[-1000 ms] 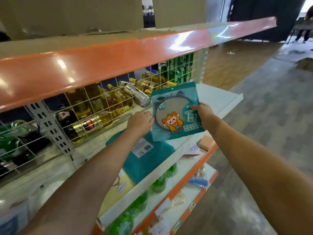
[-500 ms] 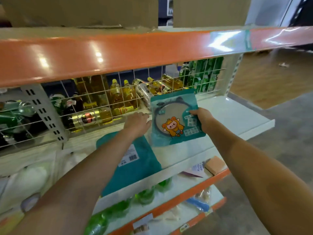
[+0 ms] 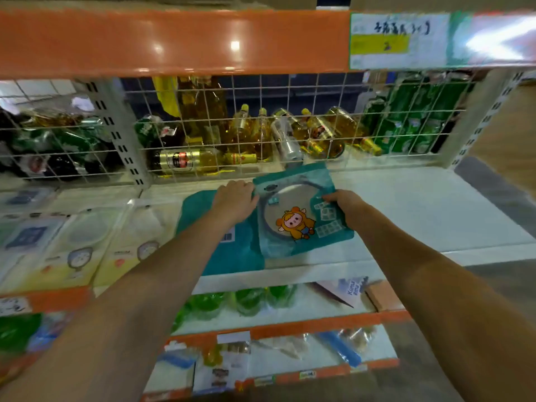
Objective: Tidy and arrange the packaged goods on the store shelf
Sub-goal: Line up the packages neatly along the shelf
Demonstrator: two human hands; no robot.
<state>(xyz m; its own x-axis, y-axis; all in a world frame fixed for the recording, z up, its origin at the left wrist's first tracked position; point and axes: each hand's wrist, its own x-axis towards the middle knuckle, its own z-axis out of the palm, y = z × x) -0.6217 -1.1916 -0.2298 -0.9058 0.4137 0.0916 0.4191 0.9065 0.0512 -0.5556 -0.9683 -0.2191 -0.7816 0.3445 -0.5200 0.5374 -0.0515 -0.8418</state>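
A teal packet with a round window and an orange cartoon figure lies low over the white shelf. My left hand grips its upper left edge and my right hand grips its right edge. Under it, to the left, a second teal packet lies flat with its white label side up, partly covered by my left forearm.
A wire grid backs the shelf, with yellow oil bottles and green packs behind it. Yellow and white packets lie to the left. An orange shelf lip overhangs above. Lower shelves hold green bottles and small goods.
The view has swung to face the shelf more squarely. Both hands have brought the cartoon packet from held upright down towards the shelf surface, beside the other teal packet.
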